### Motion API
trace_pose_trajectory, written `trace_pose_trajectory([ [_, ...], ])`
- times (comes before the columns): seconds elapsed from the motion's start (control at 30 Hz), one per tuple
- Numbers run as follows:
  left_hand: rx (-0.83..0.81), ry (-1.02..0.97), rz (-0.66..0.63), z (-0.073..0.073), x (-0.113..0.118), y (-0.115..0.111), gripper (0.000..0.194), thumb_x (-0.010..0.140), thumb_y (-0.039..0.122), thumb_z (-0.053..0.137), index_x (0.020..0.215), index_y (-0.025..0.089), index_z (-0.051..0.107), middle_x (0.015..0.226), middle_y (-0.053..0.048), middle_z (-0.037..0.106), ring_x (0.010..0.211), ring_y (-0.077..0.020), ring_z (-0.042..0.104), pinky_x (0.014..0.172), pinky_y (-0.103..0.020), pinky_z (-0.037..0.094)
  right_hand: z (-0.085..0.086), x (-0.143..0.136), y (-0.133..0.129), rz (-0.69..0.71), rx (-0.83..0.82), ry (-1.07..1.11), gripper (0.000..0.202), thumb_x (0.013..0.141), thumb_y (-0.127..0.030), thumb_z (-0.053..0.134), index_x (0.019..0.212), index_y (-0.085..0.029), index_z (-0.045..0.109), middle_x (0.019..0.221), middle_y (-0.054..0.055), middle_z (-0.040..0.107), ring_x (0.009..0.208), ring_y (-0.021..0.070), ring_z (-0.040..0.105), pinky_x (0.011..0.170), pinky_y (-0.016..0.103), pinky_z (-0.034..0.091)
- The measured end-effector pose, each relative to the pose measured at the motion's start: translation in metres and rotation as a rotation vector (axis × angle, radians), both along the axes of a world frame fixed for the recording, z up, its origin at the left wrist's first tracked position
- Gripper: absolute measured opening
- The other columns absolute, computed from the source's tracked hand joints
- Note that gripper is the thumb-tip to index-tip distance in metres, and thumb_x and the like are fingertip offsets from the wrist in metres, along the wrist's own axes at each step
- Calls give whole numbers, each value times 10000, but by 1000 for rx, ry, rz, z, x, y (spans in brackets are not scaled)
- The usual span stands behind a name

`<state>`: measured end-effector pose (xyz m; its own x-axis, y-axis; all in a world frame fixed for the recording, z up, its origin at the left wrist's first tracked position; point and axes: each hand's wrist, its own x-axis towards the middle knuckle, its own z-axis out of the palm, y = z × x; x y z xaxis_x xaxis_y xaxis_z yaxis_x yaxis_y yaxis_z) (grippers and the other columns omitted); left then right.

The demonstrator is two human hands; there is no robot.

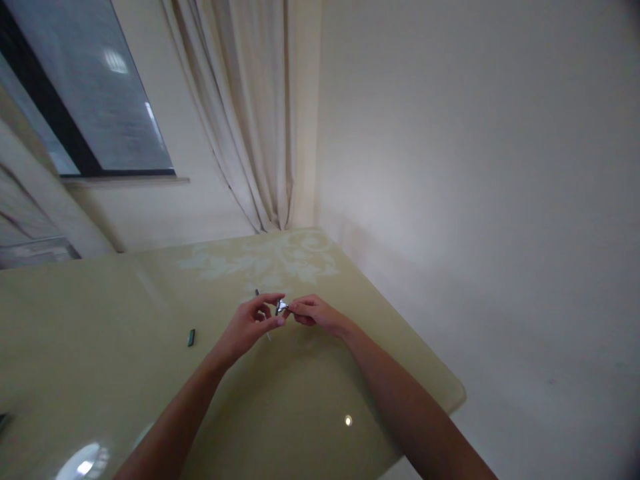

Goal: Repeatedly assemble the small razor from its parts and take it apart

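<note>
Between my two hands, above the table, is a small shiny T-shaped metal piece (282, 306) that looks like a razor head, with a dark bar on its left side. My left hand (251, 321) is closed round the bar end, thumb below and index finger above. My right hand (316, 313) pinches the narrow neck from the right. Beyond the left hand, and partly hidden by it, lies a thin stick with a dark tip (257, 292). A small dark rectangular piece (191, 337) rests on the table left of my left hand.
The glossy yellow-green table (300, 413) has a pale floral pattern near its far corner. A white wall (475, 200) runs along its right side. Behind it hang curtains (250, 113) beside a window (120, 93). A dark object (4, 421) shows at the left edge.
</note>
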<state>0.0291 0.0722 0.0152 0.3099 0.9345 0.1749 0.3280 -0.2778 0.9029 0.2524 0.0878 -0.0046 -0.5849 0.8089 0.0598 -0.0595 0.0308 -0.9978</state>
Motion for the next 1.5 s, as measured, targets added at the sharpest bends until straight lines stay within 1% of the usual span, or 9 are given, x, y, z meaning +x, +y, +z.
trace_pose_trajectory([
  [0.17, 66, 0, -48, 4, -2, 3, 528, 752, 464, 809, 1204, 197, 756, 729, 2, 629, 658, -139, 559, 633, -256, 459, 1, 0, -2, 4, -18, 25, 499, 887, -629, 673, 903, -137, 759, 556, -76, 357, 513, 89, 276, 522, 274, 161],
  [0.27, 63, -19, -55, 8, -3, 2, 509, 743, 445, 829, 1183, 198, 764, 731, 2, 628, 663, -139, 561, 636, -258, 455, 5, -1, -4, 2, -2, 28, 483, 912, -609, 655, 895, -136, 756, 547, -77, 345, 510, 89, 264, 525, 278, 157],
  [0.43, 29, -103, -68, 10, -2, 0, 512, 731, 427, 852, 1177, 190, 765, 711, 22, 572, 659, -128, 514, 631, -254, 425, 8, 0, -7, 2, 9, 28, 478, 921, -595, 651, 862, -130, 739, 546, -72, 366, 511, 87, 272, 526, 280, 161],
  [0.53, 36, -115, -67, 9, -1, 0, 488, 720, 429, 868, 1138, 192, 784, 692, 30, 537, 646, -122, 471, 615, -254, 399, 7, 1, -7, 4, 15, 24, 468, 920, -588, 655, 837, -134, 731, 545, -72, 363, 512, 88, 274, 529, 279, 162],
  [0.6, 46, -126, -65, 8, 0, 1, 477, 713, 431, 878, 1119, 195, 794, 701, 26, 530, 656, -126, 467, 622, -260, 399, 7, 1, -7, -5, 21, 20, 462, 915, -584, 660, 818, -137, 725, 545, -70, 369, 515, 88, 278, 530, 278, 164],
  [0.83, 67, -201, -87, 8, 1, 0, 452, 705, 400, 906, 1100, 205, 807, 805, -4, 569, 719, -133, 494, 670, -272, 415, 10, 0, -9, -14, 23, 36, 468, 904, -586, 673, 807, -131, 724, 546, -69, 377, 517, 88, 279, 538, 282, 165],
  [1.0, 62, -225, -111, 6, 1, 0, 455, 705, 402, 913, 1101, 202, 807, 795, 0, 557, 723, -135, 505, 670, -271, 415, 9, 1, -8, -12, 20, 28, 494, 885, -615, 688, 797, -130, 721, 532, -75, 360, 511, 88, 275, 531, 279, 155],
  [1.37, 84, -225, -104, -1, 2, 3, 425, 705, 346, 915, 1099, 222, 816, 769, 14, 540, 702, -125, 501, 657, -262, 403, 9, 1, -9, -57, 14, 17, 471, 872, -585, 703, 726, -137, 700, 492, -78, 363, 481, 79, 266, 522, 286, 140],
  [1.5, 51, -256, -99, -4, 3, 3, 444, 690, 335, 921, 1103, 216, 811, 757, 21, 528, 698, -121, 496, 650, -256, 400, 9, 1, -9, -58, 13, 8, 477, 867, -597, 700, 725, -141, 696, 494, -79, 362, 478, 78, 263, 519, 285, 143],
])
